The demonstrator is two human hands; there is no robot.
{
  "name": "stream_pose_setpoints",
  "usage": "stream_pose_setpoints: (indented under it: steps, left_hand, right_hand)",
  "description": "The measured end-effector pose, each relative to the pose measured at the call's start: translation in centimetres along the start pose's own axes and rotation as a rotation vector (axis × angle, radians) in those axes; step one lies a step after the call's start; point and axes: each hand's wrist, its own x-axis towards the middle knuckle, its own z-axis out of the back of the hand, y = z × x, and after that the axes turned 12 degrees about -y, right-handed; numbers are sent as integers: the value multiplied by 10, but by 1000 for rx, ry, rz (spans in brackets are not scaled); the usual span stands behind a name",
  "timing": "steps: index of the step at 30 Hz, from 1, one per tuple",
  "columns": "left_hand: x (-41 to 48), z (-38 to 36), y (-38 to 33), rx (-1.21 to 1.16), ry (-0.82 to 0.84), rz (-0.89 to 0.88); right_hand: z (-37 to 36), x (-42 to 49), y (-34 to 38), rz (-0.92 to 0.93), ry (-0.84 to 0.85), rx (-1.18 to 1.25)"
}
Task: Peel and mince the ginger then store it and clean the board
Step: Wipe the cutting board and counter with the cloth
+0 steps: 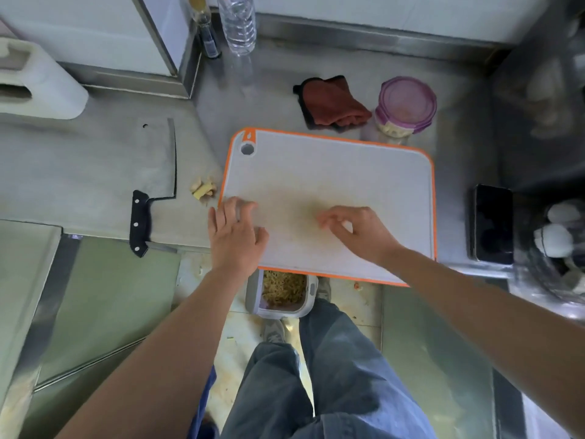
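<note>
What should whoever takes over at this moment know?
Left hand: open, fingertips on the board, at its left edge. Right hand: fingers curled over mid-board; unclear if it pinches anything.
Cleaver lies on the counter, left of the board; ginger scraps between them. Jar lidded behind the board, pale contents inside; cloth beside it.
Done, apparently: ginger minced and stored. Left: clear scraps, wipe the stained board.

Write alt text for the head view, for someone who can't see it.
A person's left hand and right hand touch a white, orange-rimmed board on a steel counter. A cleaver and ginger pieces lie left of it; a cloth and jar sit behind.
</note>
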Motion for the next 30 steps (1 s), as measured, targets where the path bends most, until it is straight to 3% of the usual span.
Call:
stream_pose_setpoints:
  steps: [3, 7, 14, 18, 22, 24, 27, 30]
  left_hand:
    - [14, -7, -17, -8, 141, 54]
    - [18, -17, -21, 26, 345, 88]
    - [20, -17, -20, -22, 391, 131]
    - [20, -17, -20, -30, 391, 145]
    - [21, -16, -20, -38, 393, 140]
    - [20, -17, -19, -29, 367, 136]
    - [23, -17, -18, 17, 299, 124]
    - [29, -8, -24, -70, 140, 169]
  right_hand:
    - [9, 51, -13, -17, -109, -30]
    - [20, 120, -22, -92, -37, -216]
    - [20, 174, -32, -266, 66, -377]
    - [25, 181, -32, -201, 47, -499]
    - [44, 179, -17, -222, -210, -48]
    - [53, 168, -2, -290, -214, 280]
    - [55, 144, 15, -376, -175, 577]
    - [50, 116, 28, -611, -126, 917]
